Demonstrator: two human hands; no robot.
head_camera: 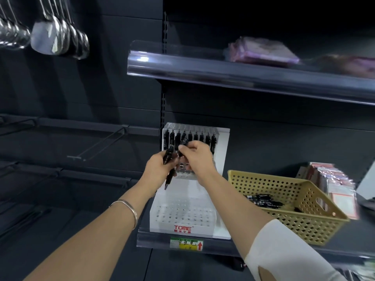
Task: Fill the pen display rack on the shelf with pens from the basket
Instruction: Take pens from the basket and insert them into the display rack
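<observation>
The rack (222,151) stands on the shelf (223,243). Its top tier carries a row of black pens (200,136), and its lowest tier (182,213) shows only bare holes. In front of the rack's upper part, the left hand (160,165) is clenched round a bundle of pens (169,156). The right hand (197,157) pinches a single pen (182,144) at its fingertips, just below the filled row. The basket (304,220), to the right of the rack, has more pens (265,201) lying in it.

The likeliest slip is in the bundle. One pen hangs lower than the rest, so a loosening grip could let it drop in front of the rack. The pinched pen sits close to the filled row, and a crooked push could knock a neighbour loose. Both hands cover the middle tier, so the target hole is probably hard to see. Pressing hard could also shove the light rack backward.
</observation>
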